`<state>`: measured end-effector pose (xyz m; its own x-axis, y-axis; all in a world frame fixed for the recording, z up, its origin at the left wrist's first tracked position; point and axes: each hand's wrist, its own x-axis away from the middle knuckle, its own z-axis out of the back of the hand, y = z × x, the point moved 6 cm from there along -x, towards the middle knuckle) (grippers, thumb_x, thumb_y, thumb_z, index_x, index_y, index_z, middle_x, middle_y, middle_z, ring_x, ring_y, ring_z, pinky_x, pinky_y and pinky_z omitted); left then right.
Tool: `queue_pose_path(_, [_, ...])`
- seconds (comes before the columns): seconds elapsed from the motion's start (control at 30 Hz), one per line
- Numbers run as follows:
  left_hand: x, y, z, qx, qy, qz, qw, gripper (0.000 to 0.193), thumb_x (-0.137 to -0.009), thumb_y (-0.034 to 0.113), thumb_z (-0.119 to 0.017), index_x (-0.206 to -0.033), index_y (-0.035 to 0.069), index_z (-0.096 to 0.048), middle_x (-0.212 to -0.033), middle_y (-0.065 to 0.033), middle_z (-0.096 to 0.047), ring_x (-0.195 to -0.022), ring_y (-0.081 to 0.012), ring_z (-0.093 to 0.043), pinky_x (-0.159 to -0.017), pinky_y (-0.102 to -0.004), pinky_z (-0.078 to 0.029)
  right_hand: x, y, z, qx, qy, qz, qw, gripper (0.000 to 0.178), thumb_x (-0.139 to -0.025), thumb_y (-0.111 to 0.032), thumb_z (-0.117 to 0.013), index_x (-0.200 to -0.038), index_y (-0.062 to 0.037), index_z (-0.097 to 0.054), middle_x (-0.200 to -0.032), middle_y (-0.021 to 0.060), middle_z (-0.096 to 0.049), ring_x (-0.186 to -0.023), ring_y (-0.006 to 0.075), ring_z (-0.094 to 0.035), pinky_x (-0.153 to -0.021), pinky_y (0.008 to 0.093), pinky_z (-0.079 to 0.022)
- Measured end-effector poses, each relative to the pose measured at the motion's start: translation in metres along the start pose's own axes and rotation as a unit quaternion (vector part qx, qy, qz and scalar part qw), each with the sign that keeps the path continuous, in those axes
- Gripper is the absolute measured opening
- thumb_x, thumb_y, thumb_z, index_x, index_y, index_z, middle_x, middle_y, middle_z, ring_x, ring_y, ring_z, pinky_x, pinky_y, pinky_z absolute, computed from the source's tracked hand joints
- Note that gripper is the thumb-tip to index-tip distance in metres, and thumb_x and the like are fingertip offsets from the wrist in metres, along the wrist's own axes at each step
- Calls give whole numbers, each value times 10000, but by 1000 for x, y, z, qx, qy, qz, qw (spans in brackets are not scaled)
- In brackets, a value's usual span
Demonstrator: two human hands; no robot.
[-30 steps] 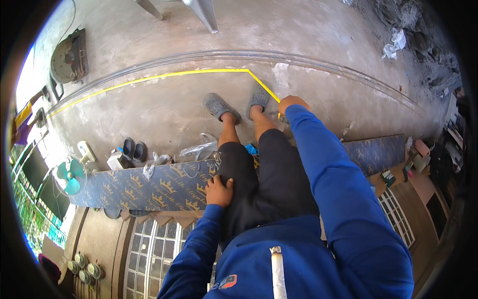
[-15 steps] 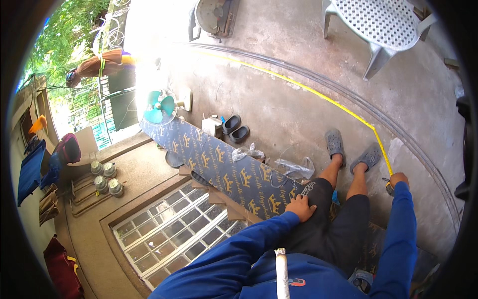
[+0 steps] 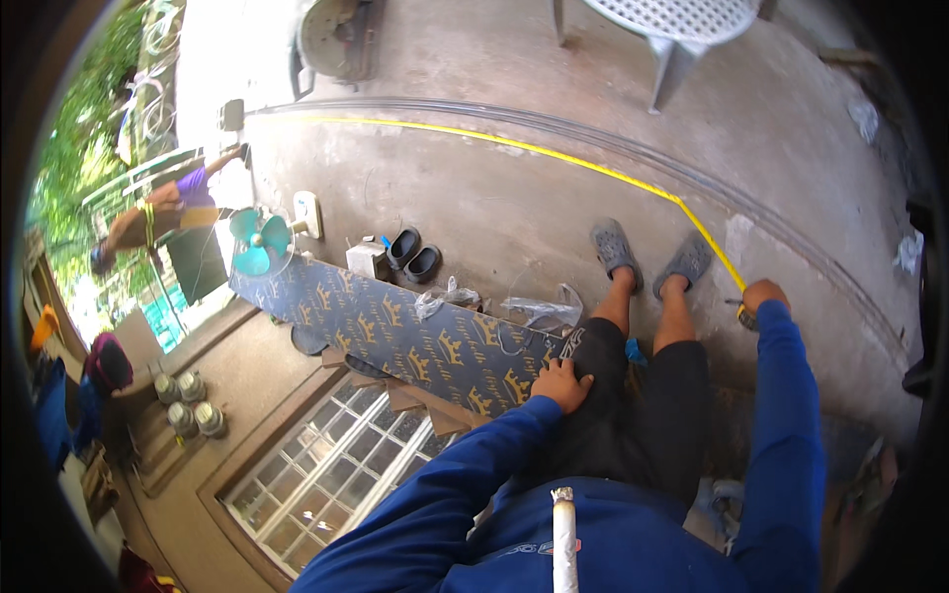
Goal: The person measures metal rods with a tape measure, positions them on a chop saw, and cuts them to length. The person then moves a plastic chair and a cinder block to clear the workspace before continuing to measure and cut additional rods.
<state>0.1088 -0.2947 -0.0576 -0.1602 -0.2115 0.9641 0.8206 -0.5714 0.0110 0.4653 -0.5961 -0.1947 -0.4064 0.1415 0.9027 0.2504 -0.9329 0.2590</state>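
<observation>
My right hand (image 3: pixel 765 296) is closed around a tape measure (image 3: pixel 747 316), whose case partly shows beneath the fingers. Its yellow blade (image 3: pixel 554 155) runs out past my clogs, bends sharply, then stretches over the concrete to the far left. Long thin metal bars (image 3: pixel 613 143) lie on the floor alongside the blade. My left hand (image 3: pixel 563 385) rests on my thigh, fingers spread, holding nothing. A lit-looking white cigarette (image 3: pixel 563 539) juts up at the lower middle of the view.
A dark crown-patterned bench board (image 3: pixel 395 331) lies at left, with a teal fan (image 3: pixel 259 242) at its far end. Black clogs (image 3: pixel 413 255), plastic bags (image 3: pixel 554 308), a white plastic chair (image 3: pixel 682 20) and a round-bladed machine (image 3: pixel 336 40) stand around. Another person (image 3: pixel 158 212) bends at far left.
The view has shifted, so the scene slides left and upward. The other person's arm now shows, reaching toward the bars' far end. My hands keep their positions.
</observation>
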Motion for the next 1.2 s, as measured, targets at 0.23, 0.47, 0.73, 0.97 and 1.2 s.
queue_pose_path(0.23, [-7, -2, -1, -42, -3, 6, 999, 722, -933, 575, -582, -1385, 15, -523, -1405, -293, -513, -1279, -466, -535, -1090, -512, -432, 28, -5, 18, -39, -13, -10, 999, 377, -895, -279, -587, -1169, -76, -748, -1231, 180, -703, -1168, 354, -665, -980, 452, -524])
queue_pose_path(0.47, [-12, -2, -4, -42, 8, 2, 999, 723, -922, 567, -599, -1381, 13, -529, -1419, -285, -508, -1272, -479, -535, -1083, -524, -430, 58, -11, 41, -54, -21, -34, 998, 400, -901, -296, -586, -1230, -120, -730, -1291, 139, -689, -1215, 320, -648, -1008, 425, -514])
queue_pose_path(0.73, [-11, -5, -3, -55, 9, 0, 998, 685, -923, 546, -602, -1367, 27, -556, -1389, -286, -534, -1258, -456, -555, -1068, -500, -446, 77, -16, 55, -48, -30, -36, 998, 394, -934, -287, -556, -1254, -125, -720, -1303, 115, -688, -1216, 303, -650, -1006, 411, -516])
queue_pose_path(0.97, [-12, -4, -1, -48, 12, -9, 999, 682, -923, 544, -600, -1351, 15, -558, -1397, -270, -529, -1267, -464, -541, -1053, -512, -460, 74, -18, 51, -57, -23, -47, 997, 379, -935, -294, -567, -1234, -129, -733, -1284, 120, -697, -1207, 298, -658, -998, 410, -520])
queue_pose_path(1.2, [-14, -6, 1, -47, 7, -7, 999, 675, -921, 535, -611, -1356, 22, -556, -1404, -265, -523, -1275, -462, -534, -1061, -511, -454, 56, -30, 36, -96, -24, -55, 994, 392, -932, -285, -553, -1240, -115, -726, -1301, 147, -683, -1218, 324, -647, -1011, 424, -511])
